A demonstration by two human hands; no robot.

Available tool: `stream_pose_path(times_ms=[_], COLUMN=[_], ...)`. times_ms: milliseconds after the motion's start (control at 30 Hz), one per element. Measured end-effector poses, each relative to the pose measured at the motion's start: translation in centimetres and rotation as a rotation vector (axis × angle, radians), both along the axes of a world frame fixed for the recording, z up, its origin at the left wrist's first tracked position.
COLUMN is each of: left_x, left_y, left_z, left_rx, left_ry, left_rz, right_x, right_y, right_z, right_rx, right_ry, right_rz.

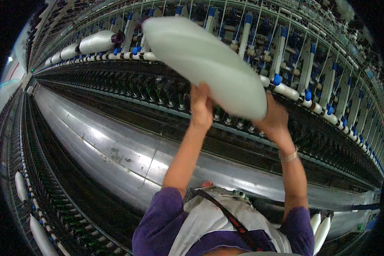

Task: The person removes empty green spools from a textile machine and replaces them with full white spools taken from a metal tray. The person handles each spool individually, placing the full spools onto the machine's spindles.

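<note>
A large white roving bobbin (pixel 205 64), smeared by motion, is held up in front of the spinning frame, tilted with its far end to the upper left. A dark purple tube end just shows there. My right hand (pixel 275 119) grips its lower right end, fingers curled round the end and blurred. Under the bobbin's near side, my left hand (pixel 202 106) bears against it, with the fingertips partly hidden. Beyond the bobbin runs a row of white rollers (pixel 286 91) with blue knobs. Dark spindles (pixel 158 94) line the frame below.
More full roving bobbins (pixel 97 42) lie along the frame's upper left. A shiny metal floor (pixel 123 149) stretches between this frame and another at lower left, where further white bobbins (pixel 40 234) rest. Two white bobbins (pixel 322 230) stand at lower right. My pale apron (pixel 217 209) holds small tubes.
</note>
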State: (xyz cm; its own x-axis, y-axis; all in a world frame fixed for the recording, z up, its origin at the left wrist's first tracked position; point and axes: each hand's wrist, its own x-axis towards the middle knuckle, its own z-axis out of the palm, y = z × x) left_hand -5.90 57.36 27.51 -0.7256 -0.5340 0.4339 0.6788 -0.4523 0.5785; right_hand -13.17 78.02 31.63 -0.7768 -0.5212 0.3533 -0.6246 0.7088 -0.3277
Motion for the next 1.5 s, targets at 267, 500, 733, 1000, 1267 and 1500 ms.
stream_pose_path(times_ms=[267, 500, 733, 1000, 1267, 1500], left_x=[4.1, 18.6, 16.4, 5.3, 1.8, 4.8], left_y=[-4.6, -8.1, -11.0, -5.9, 4.4, 10.2], left_z=[-3.8, -20.7, -19.3, -6.4, -10.5, -24.5], left_rx=[-0.506, -0.495, -0.607, -0.438, -0.273, -0.847], left_ry=[-0.406, -1.088, -0.935, -0.474, -0.602, -0.967], left_rz=[0.32, 0.052, 0.193, 0.004, -0.777, -1.113], right_x=[-10.2, -12.8, -12.5, -7.0, 4.1, 13.3], right_y=[-18.1, -20.9, -20.5, -8.6, 1.4, 16.1], right_z=[8.5, 7.6, 9.0, 7.4, -10.1, -25.5], right_rx=[0.008, 0.065, 0.13, -0.321, -0.524, -1.23], right_ry=[0.676, 0.721, 0.37, 0.251, -0.599, -1.713], right_rz=[0.156, 0.218, 0.241, 0.621, 0.758, 0.454])
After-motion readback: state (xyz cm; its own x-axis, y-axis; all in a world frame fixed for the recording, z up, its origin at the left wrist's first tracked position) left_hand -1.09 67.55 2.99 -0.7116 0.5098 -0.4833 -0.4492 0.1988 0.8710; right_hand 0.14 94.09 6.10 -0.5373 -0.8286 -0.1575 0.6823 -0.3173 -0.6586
